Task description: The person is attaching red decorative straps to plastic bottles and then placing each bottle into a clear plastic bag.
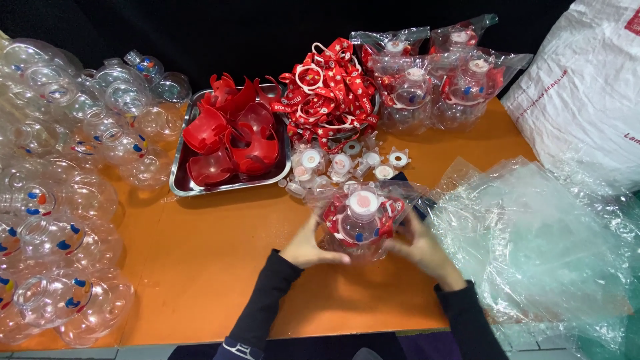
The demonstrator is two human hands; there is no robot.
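**Desk:** What does the head camera show at the centre of the orange table [213, 267]?

**Caption writer:** A person's two hands hold a clear round bottle [361, 223] with a pale pink cap and red strap, already inside a crinkled clear plastic bag. The left hand [309, 247] cups the bagged bottle from its left side, fingers curled against the wrap. The right hand [420, 248] presses on its right side, fingers grasping the plastic. Both sleeves are dark.

**Desk:** And where does the bottle sit?

**Caption writer:** On the table's near middle, just in front of a scatter of small white caps [343, 163].

**Desk:** What surrounds it?

**Caption writer:** Behind the caps, a metal tray [181, 180] holds red plastic holders [230, 140]. Beside the tray, a second dish carries a heap of red lanyards [330, 93]. Finished bagged bottles [433, 80] stand at the table's far right. A mass of empty clear bottles [60, 200] crowds the left edge. A loose pile of clear plastic bags [540, 247] lies right of the hands, with a white sack [587, 87] behind it.
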